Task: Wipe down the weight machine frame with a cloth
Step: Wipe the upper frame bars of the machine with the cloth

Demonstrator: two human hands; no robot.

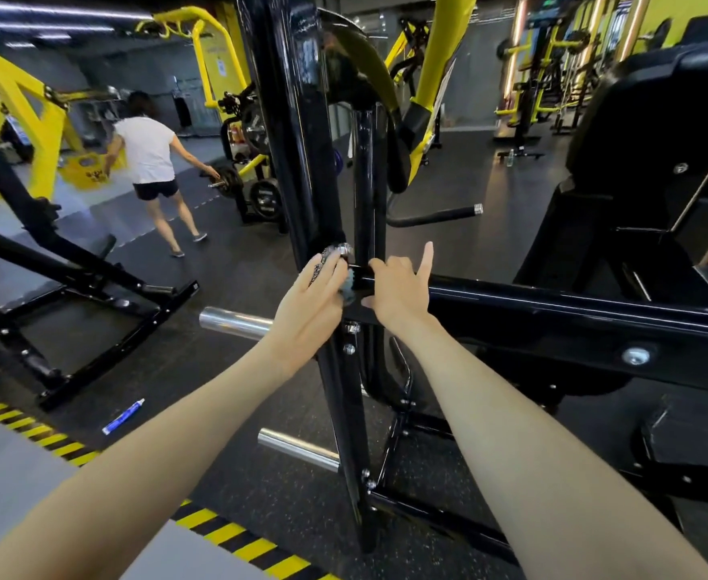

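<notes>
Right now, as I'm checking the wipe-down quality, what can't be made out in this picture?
Head view:
cloth: mostly hidden under the left hand.
beam where the right hand grips it: covered.
blue tube label: too small, blurred.
upright post: smudges lost in gloss and glare.

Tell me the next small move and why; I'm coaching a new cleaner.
Probably slide the left hand and cloth down the upright post: the cloth is pressed at the joint, the right hand grips the horizontal bar beside it, and the post below has no hand on it.
</notes>
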